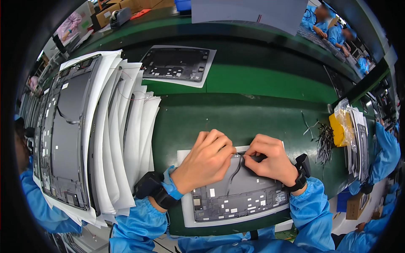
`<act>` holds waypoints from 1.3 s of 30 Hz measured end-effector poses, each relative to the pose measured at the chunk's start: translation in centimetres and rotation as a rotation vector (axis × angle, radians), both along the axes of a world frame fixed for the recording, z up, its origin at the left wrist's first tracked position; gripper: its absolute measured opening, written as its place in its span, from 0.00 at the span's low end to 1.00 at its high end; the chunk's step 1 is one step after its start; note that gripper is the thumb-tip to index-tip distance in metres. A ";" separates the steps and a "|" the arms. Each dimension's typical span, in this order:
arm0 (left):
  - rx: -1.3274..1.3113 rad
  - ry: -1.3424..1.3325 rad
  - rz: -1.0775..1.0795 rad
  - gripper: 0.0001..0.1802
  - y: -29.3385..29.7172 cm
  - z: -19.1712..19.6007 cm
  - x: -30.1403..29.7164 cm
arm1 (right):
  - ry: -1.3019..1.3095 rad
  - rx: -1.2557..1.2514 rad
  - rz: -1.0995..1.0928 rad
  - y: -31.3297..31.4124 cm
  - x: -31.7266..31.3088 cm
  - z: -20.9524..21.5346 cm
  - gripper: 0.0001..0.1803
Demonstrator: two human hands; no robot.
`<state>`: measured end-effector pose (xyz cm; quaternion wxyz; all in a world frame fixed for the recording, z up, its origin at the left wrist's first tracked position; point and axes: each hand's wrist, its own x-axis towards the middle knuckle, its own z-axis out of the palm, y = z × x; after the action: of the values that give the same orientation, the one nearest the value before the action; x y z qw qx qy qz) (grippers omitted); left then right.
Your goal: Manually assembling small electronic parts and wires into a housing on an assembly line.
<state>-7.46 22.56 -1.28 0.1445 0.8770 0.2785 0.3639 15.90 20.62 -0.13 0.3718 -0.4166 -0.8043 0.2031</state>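
A dark grey tablet housing point(253, 185) lies on a white sheet point(185, 211) in front of me, small white pads scattered along its near side. From its far edge a thin black ribbon cable point(234, 175) hangs toward the middle of the housing. My right hand point(272, 158) pinches the cable's upper end between thumb and forefinger. Close beside it, my left hand point(206, 158) has its fingers closed at the same far edge, their tips almost meeting the right ones. Whatever sits between the left fingertips is too small to make out. Both wrists wear black bands.
At the left stands a tall stack of similar housings point(69, 130) with white sheets between them. Another housing point(177, 63) lies on the far green ledge. To the right are a pile of black strips point(324, 143), a yellow container point(339, 128) and more sheets. Co-workers in blue sit beyond.
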 end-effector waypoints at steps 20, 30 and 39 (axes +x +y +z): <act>0.010 0.007 -0.041 0.13 -0.1 -0.1 -0.1 | -0.021 -0.322 -0.055 0.5 0.2 1.9 0.04; 0.186 0.172 -0.009 0.20 -0.7 0.4 0.2 | 0.034 -0.270 -0.026 0.5 1.0 0.8 0.04; 0.095 0.126 -0.027 0.20 -0.7 0.0 0.1 | 0.063 -0.129 0.005 0.3 0.5 -0.3 0.04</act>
<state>-7.34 21.81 -1.31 0.0897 0.9077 0.2577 0.3188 16.41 20.89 -0.39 0.3689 -0.4312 -0.7784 0.2685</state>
